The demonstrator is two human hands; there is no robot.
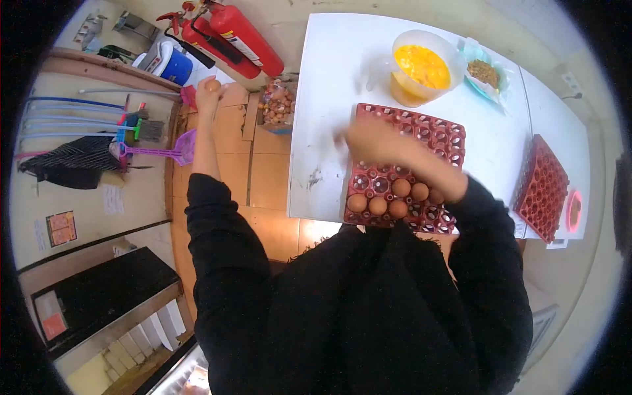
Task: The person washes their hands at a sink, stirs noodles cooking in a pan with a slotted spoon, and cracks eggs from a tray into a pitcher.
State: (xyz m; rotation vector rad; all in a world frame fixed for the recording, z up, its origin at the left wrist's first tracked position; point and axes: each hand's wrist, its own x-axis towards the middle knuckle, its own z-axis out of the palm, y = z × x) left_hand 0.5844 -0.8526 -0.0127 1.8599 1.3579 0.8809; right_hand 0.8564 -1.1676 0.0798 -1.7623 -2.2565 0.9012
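Note:
Out to the left, away from the table, my left hand (pixel 208 99) is closed around a brown egg (pixel 212 85). My right hand (pixel 372 139) is smeared by motion above the dark red egg tray (pixel 359 179); its fingers and anything in them cannot be made out. Several brown eggs (pixel 378 205) sit in the tray's near rows, close to my right forearm. Behind the tray stands a translucent tub (pixel 409 97) holding cracked eggs with yellow yolks (pixel 421 64).
A bin of eggshells (pixel 278 108) stands left of the white table (pixel 316 151). A teal dish of brown crumbly stuff (pixel 484 72) is at the back right. Another red egg tray (pixel 545 189) leans at the right. Fire extinguishers (pixel 243 36) stand behind the bin.

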